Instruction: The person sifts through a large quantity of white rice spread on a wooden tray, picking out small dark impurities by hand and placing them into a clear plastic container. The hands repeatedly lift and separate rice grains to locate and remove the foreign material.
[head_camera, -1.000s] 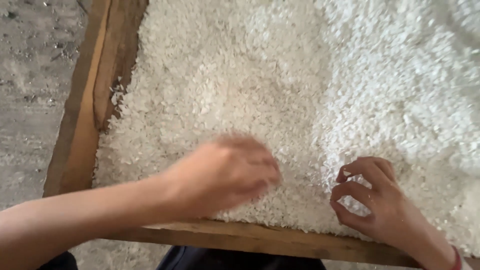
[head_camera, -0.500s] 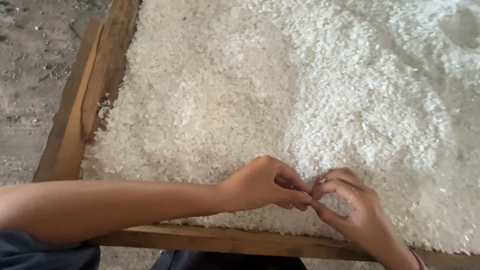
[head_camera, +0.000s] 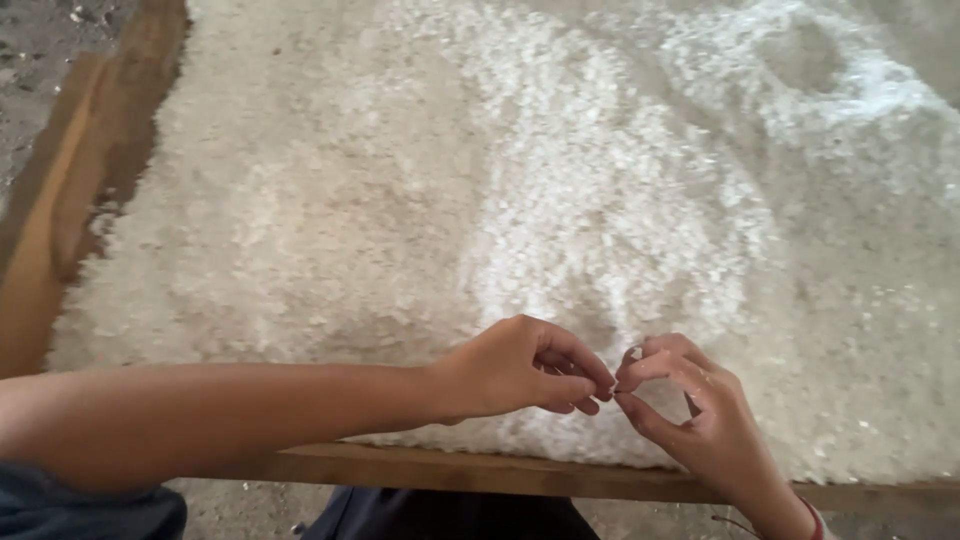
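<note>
Over the near edge of the wooden tray (head_camera: 480, 470) heaped with white grains (head_camera: 560, 220), the left hand (head_camera: 515, 365) and right hand (head_camera: 700, 410) meet fingertips in narrow pinches on something too small to see, which could slip back into the grains and be lost.

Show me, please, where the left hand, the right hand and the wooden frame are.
left hand (head_camera: 515, 368): head view, on the back of the hand.
right hand (head_camera: 700, 420): head view, on the back of the hand.
wooden frame (head_camera: 440, 468): head view, on the near rail.
</note>
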